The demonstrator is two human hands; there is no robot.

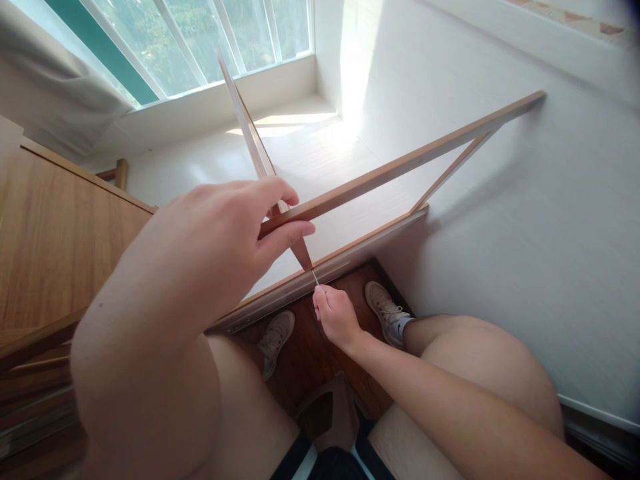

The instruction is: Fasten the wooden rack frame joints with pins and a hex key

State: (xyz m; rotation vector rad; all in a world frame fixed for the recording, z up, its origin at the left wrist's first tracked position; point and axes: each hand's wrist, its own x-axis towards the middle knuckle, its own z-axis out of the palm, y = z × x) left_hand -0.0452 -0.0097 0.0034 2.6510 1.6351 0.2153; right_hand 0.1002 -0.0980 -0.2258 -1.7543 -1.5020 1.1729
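A reddish-brown wooden frame of slim bars stands on a white ledge. My left hand point(235, 227) pinches the near end of its long wooden bar point(380, 175), thumb below and fingers above. Beside that grip, a second wooden bar point(253, 137) slants away towards the window, and a short tapered wooden leg point(301, 253) comes down to the ledge's front edge. Low in front of me, my right hand point(337, 313) is closed on a thin metal rod point(315, 277), perhaps a hex key. The rod's tip meets the foot of the leg; its other end is hidden in my fingers.
The white ledge point(345, 207) runs below a barred window point(225, 40). A white wall point(500, 220) rises at right. On the left are a wooden cabinet point(65, 247) and a grey curtain point(55, 80). My shoes rest on a dark wooden floor point(320, 360).
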